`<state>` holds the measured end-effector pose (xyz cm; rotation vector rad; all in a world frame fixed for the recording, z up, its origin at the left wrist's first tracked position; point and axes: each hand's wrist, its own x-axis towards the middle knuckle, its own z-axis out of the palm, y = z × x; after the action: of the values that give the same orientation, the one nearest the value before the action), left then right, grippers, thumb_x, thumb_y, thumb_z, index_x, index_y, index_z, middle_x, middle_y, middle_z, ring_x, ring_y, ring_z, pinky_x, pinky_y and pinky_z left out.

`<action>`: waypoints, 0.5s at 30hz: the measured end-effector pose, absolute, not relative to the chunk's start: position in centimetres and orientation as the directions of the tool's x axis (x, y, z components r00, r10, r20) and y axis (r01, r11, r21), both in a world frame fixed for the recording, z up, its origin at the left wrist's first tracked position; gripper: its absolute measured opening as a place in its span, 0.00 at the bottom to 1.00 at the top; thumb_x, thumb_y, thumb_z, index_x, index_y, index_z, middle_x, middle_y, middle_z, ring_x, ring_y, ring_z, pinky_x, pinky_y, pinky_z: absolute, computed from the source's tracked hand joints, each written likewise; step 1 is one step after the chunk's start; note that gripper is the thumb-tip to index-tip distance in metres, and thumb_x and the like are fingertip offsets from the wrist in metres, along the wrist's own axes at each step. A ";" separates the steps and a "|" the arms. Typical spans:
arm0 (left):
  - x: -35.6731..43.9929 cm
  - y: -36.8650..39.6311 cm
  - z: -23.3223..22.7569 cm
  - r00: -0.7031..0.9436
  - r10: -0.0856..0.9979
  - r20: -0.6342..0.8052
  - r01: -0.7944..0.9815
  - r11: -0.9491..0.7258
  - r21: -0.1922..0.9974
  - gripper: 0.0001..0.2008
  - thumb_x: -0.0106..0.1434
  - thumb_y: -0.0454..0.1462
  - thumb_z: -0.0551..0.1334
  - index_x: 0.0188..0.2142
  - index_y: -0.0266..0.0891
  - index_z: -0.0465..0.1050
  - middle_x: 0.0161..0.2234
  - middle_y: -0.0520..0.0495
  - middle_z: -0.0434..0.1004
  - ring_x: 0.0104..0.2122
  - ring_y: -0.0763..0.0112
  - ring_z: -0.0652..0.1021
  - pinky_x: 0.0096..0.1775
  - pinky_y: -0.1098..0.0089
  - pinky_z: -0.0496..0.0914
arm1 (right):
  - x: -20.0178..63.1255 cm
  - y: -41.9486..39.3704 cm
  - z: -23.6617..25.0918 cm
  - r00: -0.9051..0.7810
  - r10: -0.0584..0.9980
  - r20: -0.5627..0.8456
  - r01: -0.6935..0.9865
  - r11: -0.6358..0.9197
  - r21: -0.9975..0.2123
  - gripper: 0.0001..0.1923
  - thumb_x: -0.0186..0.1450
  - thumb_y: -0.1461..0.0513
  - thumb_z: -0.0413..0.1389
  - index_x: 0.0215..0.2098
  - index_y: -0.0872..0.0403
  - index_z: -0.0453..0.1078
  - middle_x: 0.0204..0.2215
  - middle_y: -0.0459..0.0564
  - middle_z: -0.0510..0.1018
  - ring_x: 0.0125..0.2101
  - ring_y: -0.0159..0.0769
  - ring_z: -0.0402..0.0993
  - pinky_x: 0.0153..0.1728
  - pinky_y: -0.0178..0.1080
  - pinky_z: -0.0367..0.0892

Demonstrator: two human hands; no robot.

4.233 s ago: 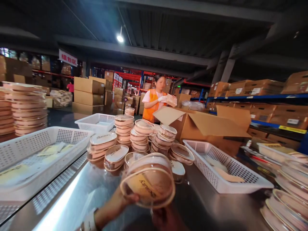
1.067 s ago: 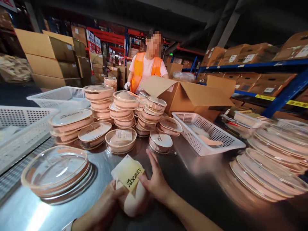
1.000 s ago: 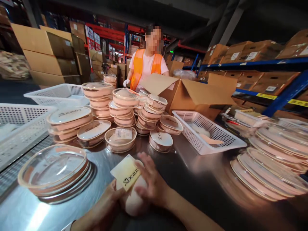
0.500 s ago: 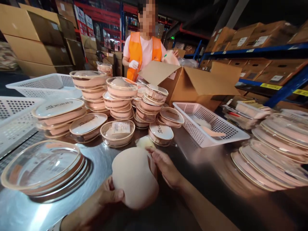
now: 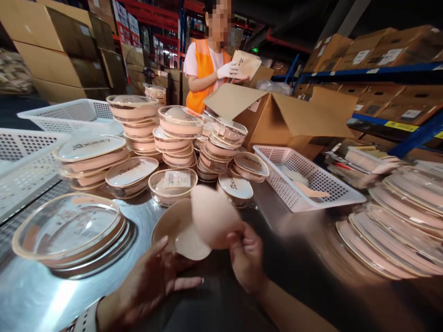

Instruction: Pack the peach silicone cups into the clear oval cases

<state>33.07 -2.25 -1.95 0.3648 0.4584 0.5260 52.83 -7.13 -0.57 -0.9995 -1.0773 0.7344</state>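
A metal counter (image 5: pixel 304 249) is spread beneath everything, dark at the centre and brightly glazed by reflected light at the left. Over its near part, a rounded beige cup (image 5: pixel 214 216) is pinched by the right hand (image 5: pixel 247 258). The left hand (image 5: pixel 148 276) is held wide, fingers parted, just beside a second cup (image 5: pixel 169 221) whose hollow is shown; whether that cup is supported by it cannot be told. The near counter is flanked by a clear oval case (image 5: pixel 69 230) at the left and stacked cases (image 5: pixel 391 240) at the right. Farther back, more cases (image 5: pixel 178 127) are crowded between white baskets. Behind these, an open carton (image 5: pixel 311 115) is seen, and a packet (image 5: pixel 246 65) is held by an orange-vested co-worker (image 5: pixel 202 69). The room is closed off by piled boxes (image 5: pixel 41 27), red racking and blue shelving (image 5: pixel 374 69).
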 end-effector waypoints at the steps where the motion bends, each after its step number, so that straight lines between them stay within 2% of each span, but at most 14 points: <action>1: 33.1 -2.1 -1.8 0.749 0.570 -0.338 -0.412 0.800 0.436 0.20 0.57 0.44 0.69 0.45 0.33 0.78 0.45 0.35 0.82 0.46 0.50 0.80 0.47 0.49 0.76 | 53.0 -7.1 -0.5 0.453 0.815 0.363 -0.068 0.437 -0.897 0.13 0.63 0.52 0.62 0.40 0.51 0.77 0.34 0.50 0.83 0.33 0.36 0.78 0.35 0.35 0.72; 4: 33.1 -2.0 -1.5 0.667 0.612 -0.424 -0.464 0.787 0.407 0.13 0.59 0.38 0.66 0.41 0.32 0.78 0.41 0.35 0.84 0.42 0.51 0.82 0.48 0.47 0.75 | 53.1 -7.1 0.2 0.637 0.676 0.371 -0.124 0.565 -0.816 0.16 0.60 0.52 0.65 0.44 0.49 0.75 0.37 0.51 0.83 0.38 0.39 0.79 0.41 0.40 0.74; 6: 33.3 -2.1 -1.5 0.631 0.624 -0.460 -0.471 0.780 0.412 0.15 0.59 0.37 0.65 0.45 0.33 0.77 0.43 0.35 0.83 0.43 0.49 0.82 0.48 0.46 0.75 | 53.0 -7.3 0.8 0.660 0.643 0.389 -0.136 0.612 -0.779 0.17 0.59 0.53 0.67 0.45 0.47 0.75 0.37 0.50 0.83 0.39 0.38 0.80 0.43 0.40 0.74; 9: 33.7 -2.3 -1.8 0.574 0.683 -0.451 -0.443 0.723 0.531 0.25 0.58 0.36 0.67 0.55 0.37 0.71 0.49 0.36 0.81 0.47 0.48 0.81 0.47 0.50 0.77 | 53.4 -7.3 1.7 0.659 0.647 0.384 -0.184 0.633 -0.752 0.14 0.58 0.57 0.67 0.43 0.45 0.76 0.36 0.47 0.84 0.39 0.34 0.80 0.41 0.36 0.74; 12: 33.7 -1.9 -2.3 0.489 0.763 -0.422 -0.385 0.623 0.681 0.31 0.55 0.37 0.70 0.59 0.42 0.68 0.48 0.40 0.82 0.47 0.51 0.81 0.42 0.58 0.79 | 54.9 -7.2 2.5 0.661 0.668 0.342 -0.269 0.637 -0.722 0.13 0.55 0.61 0.69 0.39 0.44 0.77 0.32 0.41 0.83 0.36 0.30 0.79 0.37 0.30 0.73; 15: 33.4 -1.3 -2.8 0.516 0.773 -0.369 -0.315 0.572 0.757 0.29 0.57 0.40 0.70 0.57 0.41 0.69 0.46 0.40 0.82 0.43 0.55 0.82 0.38 0.64 0.78 | 56.8 -6.8 3.2 0.616 0.749 0.244 -0.391 0.560 -0.730 0.12 0.53 0.59 0.69 0.35 0.44 0.76 0.31 0.39 0.83 0.35 0.32 0.80 0.40 0.36 0.76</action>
<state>33.36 -1.31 -2.76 0.6803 0.7684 0.7168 56.82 -6.84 3.21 -0.6837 -0.5843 0.7187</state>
